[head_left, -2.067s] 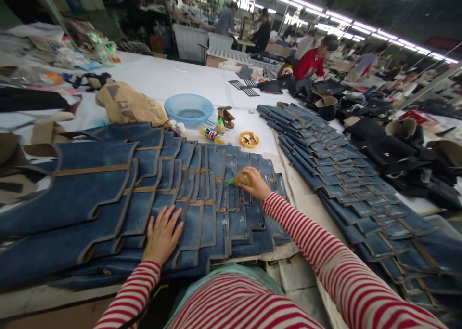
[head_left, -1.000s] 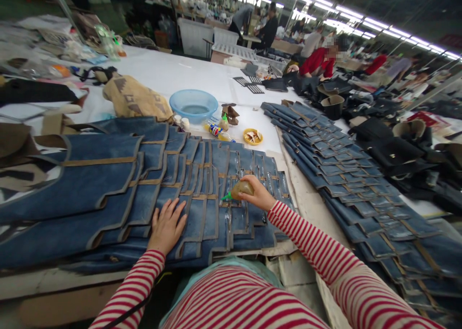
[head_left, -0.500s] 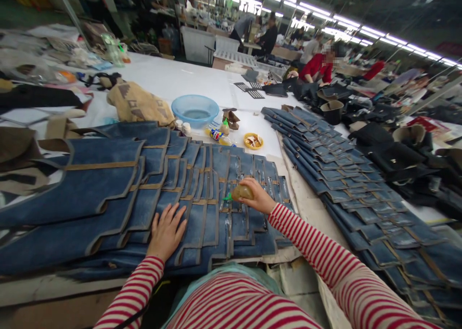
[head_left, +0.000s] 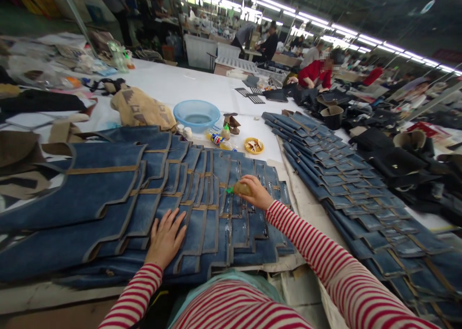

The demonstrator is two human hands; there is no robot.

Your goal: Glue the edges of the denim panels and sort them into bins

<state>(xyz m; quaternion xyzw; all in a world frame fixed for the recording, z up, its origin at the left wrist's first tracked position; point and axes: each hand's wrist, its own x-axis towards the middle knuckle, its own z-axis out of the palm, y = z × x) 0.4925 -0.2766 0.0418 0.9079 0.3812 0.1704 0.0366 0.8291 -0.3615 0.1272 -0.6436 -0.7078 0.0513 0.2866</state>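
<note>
Blue panels (head_left: 193,223); left hand (head_left: 165,239) spread flat on them. Right hand (head_left: 256,192), at its two o'clock, grips bottle (head_left: 240,189), green nozzle (head_left: 229,190) toward nine.

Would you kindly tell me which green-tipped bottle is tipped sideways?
The bottle in the right hand, over the blue panels; the green-tipped one by the yellow bowl stands upright.

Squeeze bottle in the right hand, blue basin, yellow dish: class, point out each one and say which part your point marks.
Squeeze bottle (head_left: 240,189): head view, on its brownish body.
Blue basin (head_left: 197,109): head view, on its far inner wall.
Yellow dish (head_left: 254,152): head view, on its near rim.
</note>
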